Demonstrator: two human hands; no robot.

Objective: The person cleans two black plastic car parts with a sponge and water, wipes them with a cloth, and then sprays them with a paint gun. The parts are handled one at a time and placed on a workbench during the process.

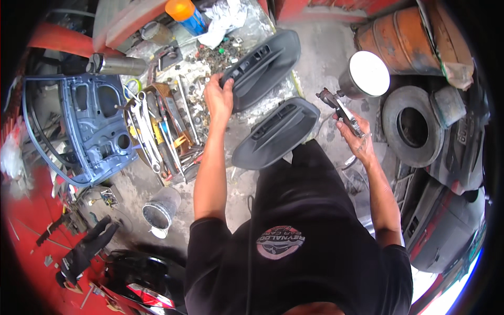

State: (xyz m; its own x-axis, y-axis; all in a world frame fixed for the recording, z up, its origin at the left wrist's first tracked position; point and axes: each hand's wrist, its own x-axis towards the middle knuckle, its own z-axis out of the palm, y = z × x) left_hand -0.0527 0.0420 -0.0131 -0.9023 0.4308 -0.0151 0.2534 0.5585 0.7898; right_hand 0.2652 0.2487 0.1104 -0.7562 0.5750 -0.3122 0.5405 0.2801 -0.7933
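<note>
1. Grimy workshop around me: a cluttered workbench (260, 23) stands ahead over bare concrete floor (323, 44), with a blue-grey door shell (92, 123) and wrenches (144, 126) off to the left, and a worn tyre (412, 126) and a rusty orange drum (399, 42) to the right.
2. My left hand (218, 100) is closed on the left edge of the upper panel (270, 71), a dark grey moulded piece; my thumb lies on its face, and the fingers go out of sight behind the edge.
3. My right hand (357, 140) is wrapped round the spray gun (341, 107), with its white-topped cup (369, 73) beyond my knuckles. Whether a finger presses the trigger, I cannot tell.
4. Both panels have their long axes slanting from near left to far right, roughly parallel. The lower panel (278, 134) lies between my hands, nearer my body, just in front of my legs; what bears it underneath is hidden.
5. What matters most: the gun's front end faces left, near the lower panel's far-right tip but apart from it. The upper panel lies farther away, ahead and to the left of my gun hand, so my left is the nearer one to it.
</note>
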